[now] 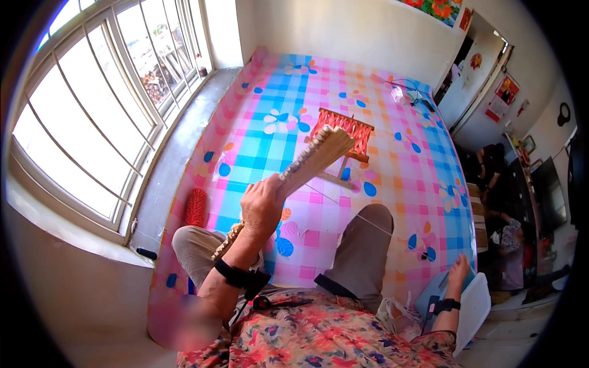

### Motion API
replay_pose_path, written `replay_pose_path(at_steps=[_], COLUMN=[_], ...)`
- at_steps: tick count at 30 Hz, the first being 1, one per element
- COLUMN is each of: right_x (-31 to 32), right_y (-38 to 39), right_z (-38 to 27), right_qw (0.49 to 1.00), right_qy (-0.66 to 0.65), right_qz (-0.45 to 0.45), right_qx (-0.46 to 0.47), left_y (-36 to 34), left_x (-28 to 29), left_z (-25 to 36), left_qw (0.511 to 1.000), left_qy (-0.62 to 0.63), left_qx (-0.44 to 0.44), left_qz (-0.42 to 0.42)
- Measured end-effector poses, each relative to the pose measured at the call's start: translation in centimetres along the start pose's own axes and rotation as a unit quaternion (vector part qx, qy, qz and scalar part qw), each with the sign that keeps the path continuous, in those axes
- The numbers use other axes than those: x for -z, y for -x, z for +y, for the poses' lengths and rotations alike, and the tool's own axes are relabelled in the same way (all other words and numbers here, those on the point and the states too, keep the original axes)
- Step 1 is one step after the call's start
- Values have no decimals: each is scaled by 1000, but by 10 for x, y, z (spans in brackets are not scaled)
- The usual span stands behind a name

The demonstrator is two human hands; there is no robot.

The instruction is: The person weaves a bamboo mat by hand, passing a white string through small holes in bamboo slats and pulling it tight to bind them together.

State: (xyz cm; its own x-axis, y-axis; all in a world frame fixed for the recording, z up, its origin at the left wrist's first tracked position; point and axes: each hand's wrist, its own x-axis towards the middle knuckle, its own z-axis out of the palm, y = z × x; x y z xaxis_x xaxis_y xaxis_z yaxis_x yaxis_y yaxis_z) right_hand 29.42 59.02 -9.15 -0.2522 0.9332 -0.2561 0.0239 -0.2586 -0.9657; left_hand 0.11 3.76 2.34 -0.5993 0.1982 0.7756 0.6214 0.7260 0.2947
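My left hand (pixel 259 205) is raised near the middle, wrapped round a long, tilted wooden board (pixel 320 158) with a knobbly beige cord or beading (pixel 300 164) along its edge. More knobbly strand hangs below that hand. A thin pale thread (pixel 374 225) stretches down from the board towards my right hand (pixel 459 268), which is out at the lower right above a blue-and-white plastic container (pixel 473 300). Its fingers look closed, but whatever they hold is too small to make out. Behind the board lies a wooden frame (pixel 365 130) strung with red cord.
I sit cross-legged on a checked, flowered mat (pixel 245 141). A red bristly roll (pixel 195 207) lies left, beside a sill below a barred window (pixel 80 116). A plastic bag (pixel 392 316) is by my right leg; cables (pixel 417 92) lie farther back. People (pixel 491 165) are beyond the mat's right edge.
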Motion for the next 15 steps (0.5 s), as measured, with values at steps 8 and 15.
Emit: replay_pose_path(at_steps=[8, 15], right_x=[-113, -197], right_y=[161, 289], right_z=[-13, 11], right_qw=[954, 856], right_qy=[35, 106], right_qz=[-284, -499], right_qx=[-87, -81], left_y=[45, 66], left_x=[-17, -12], left_z=[28, 48], left_qw=[983, 959], left_qy=[14, 54], left_qx=[-114, -186], left_qz=[-143, -208])
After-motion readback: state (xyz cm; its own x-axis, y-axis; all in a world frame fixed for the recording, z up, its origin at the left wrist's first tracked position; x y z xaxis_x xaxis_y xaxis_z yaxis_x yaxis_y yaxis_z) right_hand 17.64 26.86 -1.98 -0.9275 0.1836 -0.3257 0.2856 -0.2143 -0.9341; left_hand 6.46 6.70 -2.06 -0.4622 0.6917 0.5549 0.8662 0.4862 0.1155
